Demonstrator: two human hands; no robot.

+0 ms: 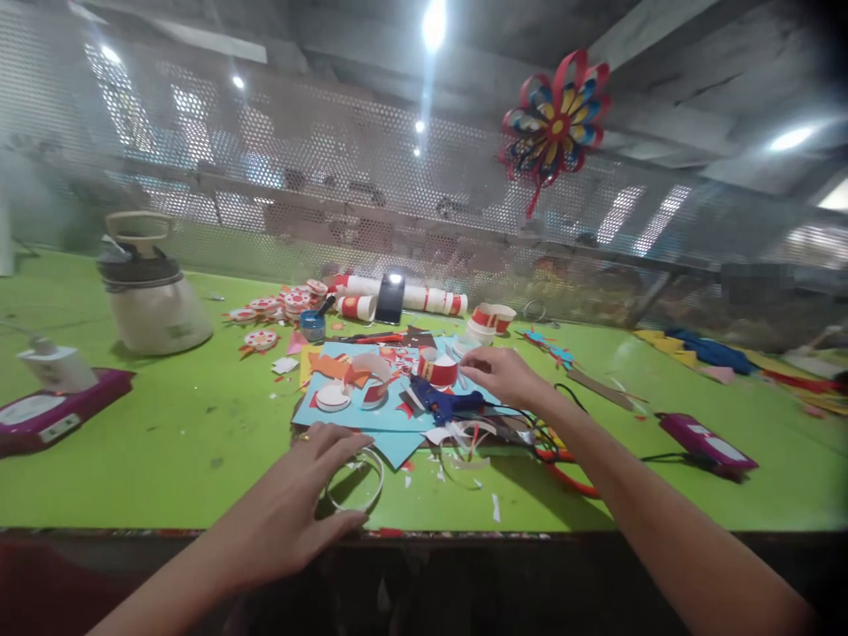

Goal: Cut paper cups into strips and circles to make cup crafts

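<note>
Near the front edge, my left hand point(308, 481) curves its thumb and fingers around a thin white paper ring point(382, 484), gripping it at its sides. My right hand point(503, 375) reaches over the cluttered middle, its fingertips pinched together beside a red-and-white paper cup piece point(438, 371). Something pale shows under those fingertips, too small to name. Just below that hand lies a blue glue gun point(447, 402) with a black cord. Light blue paper sheets point(397, 449) lie underneath, with a white disc point(333, 397) and orange paper point(337, 369) on them.
Purple power strips point(708, 444) point(63, 411) lie at both sides. Farther back are a beige-and-grey jug point(155, 305), a blue jar point(313, 326), a phone point(389, 300), stacked cups point(487, 322) and paper flowers point(291, 305). Orange scissor handles point(573, 481) lie near my right forearm. A paper flower point(557, 128) hangs above.
</note>
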